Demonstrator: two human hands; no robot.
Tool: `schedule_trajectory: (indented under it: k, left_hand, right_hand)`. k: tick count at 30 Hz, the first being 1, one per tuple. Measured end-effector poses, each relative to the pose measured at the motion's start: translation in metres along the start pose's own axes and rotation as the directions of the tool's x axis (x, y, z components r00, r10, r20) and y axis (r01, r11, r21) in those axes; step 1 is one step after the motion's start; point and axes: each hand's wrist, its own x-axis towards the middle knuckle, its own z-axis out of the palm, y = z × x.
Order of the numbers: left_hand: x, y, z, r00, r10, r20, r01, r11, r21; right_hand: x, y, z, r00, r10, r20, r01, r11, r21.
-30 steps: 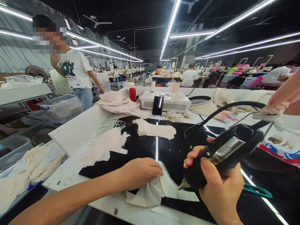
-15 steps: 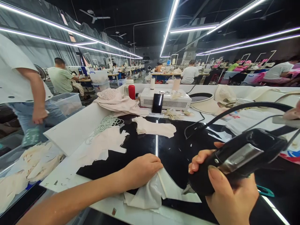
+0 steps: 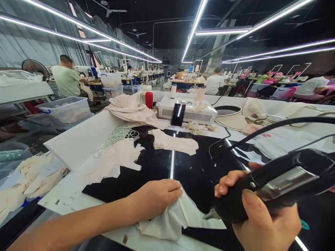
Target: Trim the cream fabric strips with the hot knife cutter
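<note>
My right hand (image 3: 267, 223) is wrapped around a black corded electric fabric cutter (image 3: 285, 184) with a bare metal plate on its upper side. The cutter's metal tip meets the right part of a cream fabric piece (image 3: 167, 223) near the table's front edge. My left hand (image 3: 159, 196) is closed over the fabric's upper edge, fingers bent together on it. The fabric lies bunched and folded on the left and flatter towards the tip. Beyond my hands, a stack of cut cream pieces (image 3: 174, 142) lies on the glossy black tabletop (image 3: 154, 170).
Cream scraps (image 3: 115, 158) and tangled pale green cord (image 3: 120, 134) lie at left. Behind stand a phone (image 3: 178, 115), a white machine box (image 3: 201, 111), a red thread cone (image 3: 149, 100) and a sun visor (image 3: 230, 116). The cutter's cable (image 3: 261, 130) arches across the right side.
My right hand and the cutter's body have shifted slightly right, its tip still at the fabric. My left hand stays on the cloth. The person at far left has gone from view.
</note>
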Motion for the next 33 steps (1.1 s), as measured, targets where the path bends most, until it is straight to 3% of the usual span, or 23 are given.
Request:
schedule_trajectory:
  k: [4,11,25,33]
  left_hand:
    - [-0.001,0.003,0.0,0.999,0.0,-0.034,-0.001,1.0,-0.017]
    - [-0.001,0.007,0.004,0.999,0.015,-0.052,-0.016,1.0,-0.025]
    - [0.001,0.012,0.007,0.987,0.031,-0.155,-0.026,0.999,0.036]
    - [0.0,0.012,0.004,0.995,0.009,-0.098,-0.009,1.0,-0.005]
  right_hand:
    - [0.013,0.008,0.021,0.999,-0.015,-0.044,0.018,0.998,0.065]
    - [0.028,0.035,0.049,0.999,-0.038,0.016,0.036,0.995,0.096]
    - [0.027,0.044,0.051,0.998,-0.051,0.034,0.048,0.995,0.092]
    - [0.026,0.035,0.048,0.998,-0.056,0.005,0.055,0.994,0.09]
